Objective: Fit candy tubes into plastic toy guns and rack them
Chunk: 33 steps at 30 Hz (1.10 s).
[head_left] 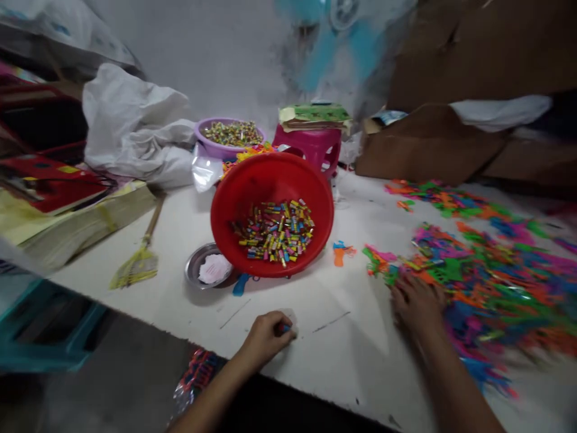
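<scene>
My left hand [267,338] is low over the white table, its fingers pinched around a small blue-and-red piece [282,328] that they mostly hide. To the right, my right hand [418,304] lies at the near left edge of a pile of bright plastic toy guns [455,270]. Its fingers look apart and touch the pile, slightly blurred. Beyond my left hand a red basin [273,174] leans toward me with many small, colourful wrapped cylinders [282,234] inside. One orange-and-blue toy gun [341,253] lies apart, right of the basin.
A metal bowl [195,278] with a pinkish-white content stands left of the basin. Farther left lies a yellow fly swatter [137,264]. Behind are a purple basin [211,143], a magenta stool [311,142] and a white sack [135,114]. Cardboard boxes [424,144] stand at the back right.
</scene>
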Available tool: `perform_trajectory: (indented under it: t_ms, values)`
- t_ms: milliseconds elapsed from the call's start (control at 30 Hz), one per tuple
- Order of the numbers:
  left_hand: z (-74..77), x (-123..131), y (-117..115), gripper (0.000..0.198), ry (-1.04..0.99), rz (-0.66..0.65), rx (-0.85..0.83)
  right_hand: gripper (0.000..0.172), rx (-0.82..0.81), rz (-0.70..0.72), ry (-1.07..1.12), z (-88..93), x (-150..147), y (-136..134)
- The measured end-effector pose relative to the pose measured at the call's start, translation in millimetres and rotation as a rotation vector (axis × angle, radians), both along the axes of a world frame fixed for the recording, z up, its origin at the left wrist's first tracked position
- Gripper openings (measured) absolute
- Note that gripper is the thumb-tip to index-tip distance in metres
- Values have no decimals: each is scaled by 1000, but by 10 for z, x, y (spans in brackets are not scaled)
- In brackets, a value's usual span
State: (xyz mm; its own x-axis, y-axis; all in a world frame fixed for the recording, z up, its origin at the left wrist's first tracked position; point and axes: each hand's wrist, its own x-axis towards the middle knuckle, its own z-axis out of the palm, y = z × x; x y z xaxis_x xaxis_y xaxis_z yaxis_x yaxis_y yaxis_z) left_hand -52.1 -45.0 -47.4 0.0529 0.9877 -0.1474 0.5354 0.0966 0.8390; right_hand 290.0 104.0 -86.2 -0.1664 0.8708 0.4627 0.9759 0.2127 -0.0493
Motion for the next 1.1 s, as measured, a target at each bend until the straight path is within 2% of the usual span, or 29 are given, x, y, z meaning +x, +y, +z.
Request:
perform_trajectory:
  t_ms: [100,167,233,300,367,433,533,600,633,667,733,800,867,967,1100]
  values:
    - [34,106,-17,12,-77,102,13,35,-65,88,137,216,-420,213]
    - [94,162,4,8,-159,149,-14,36,-178,145,188,308,-775,389]
    - [128,186,32,11,-291,182,-100,43,-293,48,220,340,-1088,528]
    - [120,164,44,16,-430,213,-197,49,-399,15,225,308,-1313,559]
    - [79,93,31,17,-438,234,-214,48,-446,72,211,223,-1440,432]
    - [31,1,2,14,-254,258,-135,46,-427,203,200,117,-1479,154]
    - [-4,-80,-13,26,48,261,-4,44,-394,479,224,10,-1410,-385]
    - [6,-54,17,28,89,207,18,44,-402,606,281,0,-1318,-673]
    - [17,-20,40,25,73,178,24,44,-398,618,336,9,-1270,-770]
    - [28,24,64,20,45,157,33,43,-379,584,409,22,-1229,-834]
    - [41,120,102,14,-33,149,56,39,-309,399,554,51,-1183,-886]
    - [30,198,113,19,-127,158,37,36,-257,180,606,79,-1209,-885]
    - [-2,239,101,28,-210,165,2,38,-273,73,583,113,-1307,-874]
    - [-52,237,74,38,-292,190,-44,40,-380,85,714,186,-1512,-855]
    - [-38,230,65,43,-416,282,-133,36,-757,185,1296,307,-1694,-833]
